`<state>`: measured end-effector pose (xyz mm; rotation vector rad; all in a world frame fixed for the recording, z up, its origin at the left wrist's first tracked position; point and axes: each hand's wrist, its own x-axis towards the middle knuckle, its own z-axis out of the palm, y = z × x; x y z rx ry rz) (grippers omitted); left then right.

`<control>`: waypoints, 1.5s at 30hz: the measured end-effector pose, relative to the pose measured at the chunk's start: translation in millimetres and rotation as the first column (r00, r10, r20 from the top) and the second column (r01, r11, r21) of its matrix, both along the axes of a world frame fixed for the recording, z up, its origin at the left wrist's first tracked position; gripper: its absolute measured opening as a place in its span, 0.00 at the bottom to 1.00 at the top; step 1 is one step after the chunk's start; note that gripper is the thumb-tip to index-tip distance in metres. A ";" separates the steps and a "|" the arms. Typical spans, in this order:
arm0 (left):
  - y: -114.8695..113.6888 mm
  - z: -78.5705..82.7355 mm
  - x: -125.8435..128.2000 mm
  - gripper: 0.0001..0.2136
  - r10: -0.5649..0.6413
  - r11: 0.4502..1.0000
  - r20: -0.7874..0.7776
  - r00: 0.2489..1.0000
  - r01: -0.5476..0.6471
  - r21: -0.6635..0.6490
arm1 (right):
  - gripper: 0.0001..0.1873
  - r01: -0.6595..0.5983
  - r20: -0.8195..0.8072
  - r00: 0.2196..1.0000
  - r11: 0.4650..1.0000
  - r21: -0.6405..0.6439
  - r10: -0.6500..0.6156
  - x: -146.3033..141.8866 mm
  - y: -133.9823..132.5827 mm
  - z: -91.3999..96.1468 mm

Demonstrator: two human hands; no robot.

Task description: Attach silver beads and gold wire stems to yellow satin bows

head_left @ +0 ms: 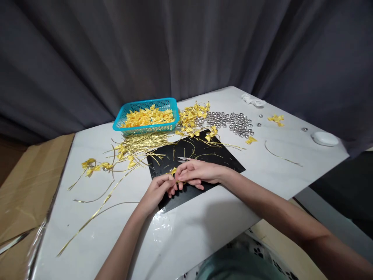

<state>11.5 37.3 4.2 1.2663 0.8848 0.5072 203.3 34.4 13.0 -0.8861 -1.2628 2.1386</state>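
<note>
Above the black mat (186,200), my two hands meet fingertip to fingertip around a small yellow ribbon bow (172,171). My left hand (162,187) is closed, thumb and fingers pinched at the bow's near side. Pinched from the other side, my right hand (194,174) is closed too, its outer fingers curled loosely. Much of the bow is hidden by the fingers. Just beyond my right hand, a pointed metal blade tip (183,158) shows on the mat, the rest of the tool covered. Short gold cord offcuts (214,155) lie around it.
A blue basket (117,123) of yellow bows stands at the back, gold cords (145,142) bundled before it. Silver beads (240,123) and a finished-looking bow pile (190,116) lie right of it. A white oval dish (325,138) and crumpled tissue (253,100) sit farther right.
</note>
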 end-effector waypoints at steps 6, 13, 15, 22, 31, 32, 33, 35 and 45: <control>-0.1 3.6 1.9 0.12 0.008 1.000 -0.003 1.000 -0.008 0.009 | 0.16 0.055 0.093 0.994 0.996 0.067 -0.061 2.9 0.6 -3.3; -2.1 6.8 5.0 0.13 -0.013 0.999 -0.049 0.999 0.016 0.047 | 0.14 0.067 0.241 0.966 0.990 0.127 -0.097 0.2 -1.9 2.4; -2.8 6.7 4.7 0.13 -0.026 0.998 -0.062 0.998 0.029 0.061 | 0.11 0.055 0.292 0.952 0.989 0.140 -0.095 -1.2 -2.7 5.3; -2.7 4.7 4.8 0.14 -0.025 0.993 -0.069 0.997 0.033 0.114 | 0.05 0.040 0.364 0.926 0.984 0.174 -0.102 -4.7 -5.4 12.2; -6.9 5.0 3.0 0.13 0.070 0.976 -0.021 0.997 -0.064 0.209 | 0.08 0.092 0.215 0.960 0.927 0.364 -0.179 1.6 -5.0 13.0; -6.9 5.2 2.3 0.12 0.126 0.964 0.017 0.992 -0.126 0.234 | 0.08 0.073 0.243 0.953 0.916 0.396 -0.181 6.1 -4.3 15.9; -6.2 5.0 1.5 0.12 0.193 0.945 0.057 0.979 -0.201 0.257 | 0.08 0.045 0.283 0.942 0.902 0.430 -0.182 11.0 -3.5 19.1; -3.0 3.8 -0.5 0.11 0.317 0.894 0.074 0.945 -0.324 0.309 | 0.08 -0.052 0.376 0.913 0.871 0.489 -0.157 19.4 -2.4 24.8; 8.6 -5.6 -6.8 0.08 0.311 0.728 -0.371 0.875 0.031 0.685 | 0.06 -0.348 0.637 0.664 0.593 0.726 -0.390 -9.8 -9.7 6.8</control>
